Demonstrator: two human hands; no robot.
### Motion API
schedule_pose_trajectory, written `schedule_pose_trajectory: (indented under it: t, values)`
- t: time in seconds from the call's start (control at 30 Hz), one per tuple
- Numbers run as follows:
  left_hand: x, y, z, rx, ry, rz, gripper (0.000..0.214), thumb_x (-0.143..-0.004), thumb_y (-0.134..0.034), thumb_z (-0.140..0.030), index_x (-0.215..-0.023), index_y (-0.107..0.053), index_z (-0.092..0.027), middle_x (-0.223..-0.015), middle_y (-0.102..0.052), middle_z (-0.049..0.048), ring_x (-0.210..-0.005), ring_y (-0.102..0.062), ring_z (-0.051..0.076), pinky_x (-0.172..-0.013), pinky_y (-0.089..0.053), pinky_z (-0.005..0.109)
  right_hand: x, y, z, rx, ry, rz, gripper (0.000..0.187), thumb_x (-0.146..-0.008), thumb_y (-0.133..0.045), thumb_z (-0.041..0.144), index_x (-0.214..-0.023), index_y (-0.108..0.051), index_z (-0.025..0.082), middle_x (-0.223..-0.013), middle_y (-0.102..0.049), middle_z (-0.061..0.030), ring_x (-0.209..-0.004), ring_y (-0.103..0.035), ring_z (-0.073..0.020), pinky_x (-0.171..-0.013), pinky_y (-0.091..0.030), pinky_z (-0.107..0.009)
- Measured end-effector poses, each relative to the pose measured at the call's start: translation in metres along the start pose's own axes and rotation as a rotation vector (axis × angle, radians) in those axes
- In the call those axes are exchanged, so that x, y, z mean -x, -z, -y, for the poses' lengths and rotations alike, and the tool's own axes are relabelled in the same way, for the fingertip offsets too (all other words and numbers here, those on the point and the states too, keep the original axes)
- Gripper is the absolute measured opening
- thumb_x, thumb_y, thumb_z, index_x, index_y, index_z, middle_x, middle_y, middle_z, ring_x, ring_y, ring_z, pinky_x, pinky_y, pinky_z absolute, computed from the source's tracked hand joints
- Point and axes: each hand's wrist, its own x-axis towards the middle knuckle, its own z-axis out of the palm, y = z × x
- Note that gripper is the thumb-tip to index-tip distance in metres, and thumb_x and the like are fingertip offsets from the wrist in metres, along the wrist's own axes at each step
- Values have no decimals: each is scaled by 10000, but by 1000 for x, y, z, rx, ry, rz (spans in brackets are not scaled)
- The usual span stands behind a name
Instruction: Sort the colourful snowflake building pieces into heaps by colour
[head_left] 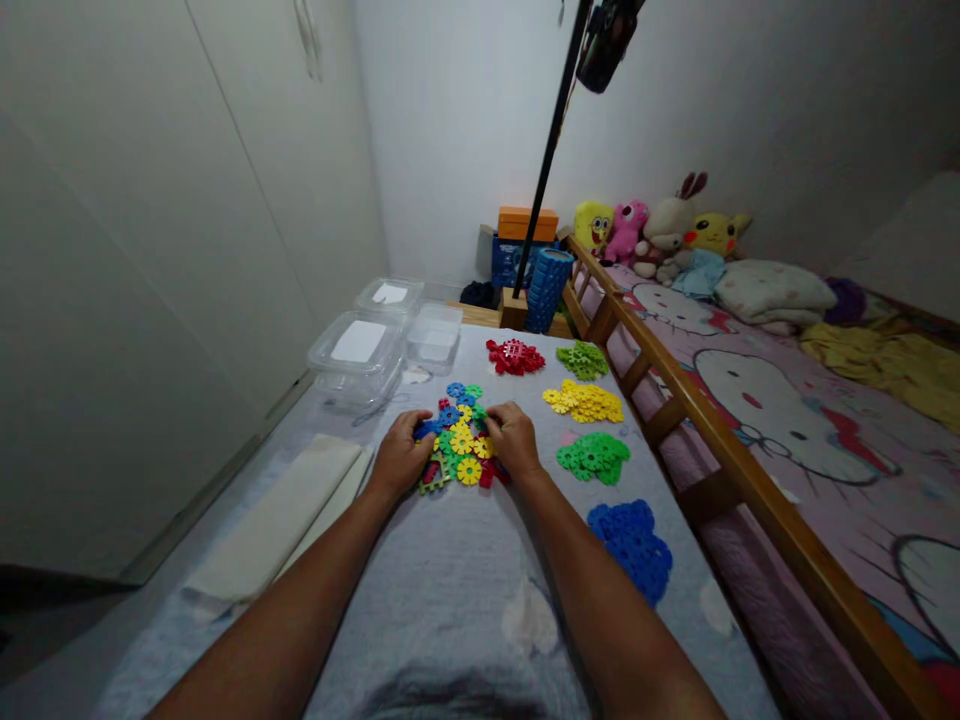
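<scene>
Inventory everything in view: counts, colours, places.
Pieces heap: one, multicoloured, centre
Sorted piles: five; red, lime, yellow, green, blue; towards right
Containers: at least three, clear, back left
Folded cloth: count unclear, cream, left
Sheet: one, greyish, beneath
Boxes: two, orange, blue, back
Roller: one, blue, back
Pole: one, black, back
Plush toys: several, mixed, on bed
Bed: one, brown rail, right
Cabinet: one, white, left
Left hand: one, heap's left
Right hand: one, heap's right

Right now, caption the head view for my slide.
Left hand and right hand at a mixed-colour heap, single-colour piles alongside.
</scene>
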Motion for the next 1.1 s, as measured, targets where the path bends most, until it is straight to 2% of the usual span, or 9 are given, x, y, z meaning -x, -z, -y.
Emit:
schedule_pose_trajectory:
  t: [0.1,0.17,0.23,0.4,0.47,0.53,0.7,0.93,1.1]
  values:
    - [0,1,-1,-14,-1,13,375,-798,-515,-293,-1135,-617,-164,-1177,-645,116,-1121,-610,255,-1037,-470,427,10,2,11,-72,43,43,159,-836,-595,127,-852,-733,204,-892,-677,-40,-872,-623,-162,-838,-468,-268]
    - [0,1,-1,-20,-6,16,379,-792,-516,-298,-1129,-620,-162,-1170,-647,115,-1118,-612,257,-1037,-471,423,15,16,13,-111,38,-1,155,-839,-585,156,-831,-733,199,-871,-678,-46,-847,-627,-166,-816,-471,-274]
    - [-1,1,0,-22,-7,13,383,-790,-514,-304,-1130,-619,-162,-1162,-648,112,-1113,-614,257,-1032,-475,419,20,40,7,-142,-1,-62,156,-840,-579,217,-824,-732,194,-846,-686,-50,-820,-629,-177,-790,-474,-285]
    - [-1,-1,4,-31,-13,26,398,-802,-507,-324,-1149,-613,-162,-1179,-639,115,-1112,-614,260,-1028,-481,421,38,116,-36,-105,-259,-211,234,-766,-601,361,-867,-704,176,-781,-702,-46,-724,-625,-198,-713,-473,-305]
    - [-2,-1,6,-40,-17,26,396,-800,-510,-328,-1145,-613,-165,-1176,-640,116,-1109,-613,262,-1025,-483,423,48,139,-57,-28,-332,-246,223,-739,-592,365,-826,-681,179,-766,-700,-45,-716,-626,-201,-714,-467,-310]
    - [-2,-2,7,-44,-26,24,388,-795,-513,-325,-1136,-615,-170,-1171,-642,112,-1106,-613,262,-1022,-485,421,55,152,-74,39,-382,-252,202,-721,-575,354,-794,-661,186,-753,-693,-42,-708,-624,-200,-705,-459,-308]
    - [-2,-1,6,-41,-31,21,380,-790,-513,-320,-1123,-619,-169,-1154,-645,107,-1099,-613,257,-1023,-484,416,57,155,-92,154,-449,-253,168,-697,-565,334,-768,-625,194,-705,-657,-27,-668,-601,-192,-657,-426,-293]
    - [0,1,3,-40,-32,17,364,-797,-521,-314,-1119,-629,-181,-1163,-647,99,-1101,-618,252,-1023,-486,411,50,139,-88,370,-437,-208,73,-743,-530,244,-719,-587,205,-725,-653,-31,-700,-588,-187,-675,-382,-284]
    - [0,2,2,-34,-31,18,370,-795,-517,-310,-1121,-630,-177,-1150,-646,99,-1092,-624,254,-1015,-492,419,48,128,-83,476,-425,-162,108,-784,-515,185,-735,-609,207,-733,-668,-33,-714,-581,-183,-680,-358,-281]
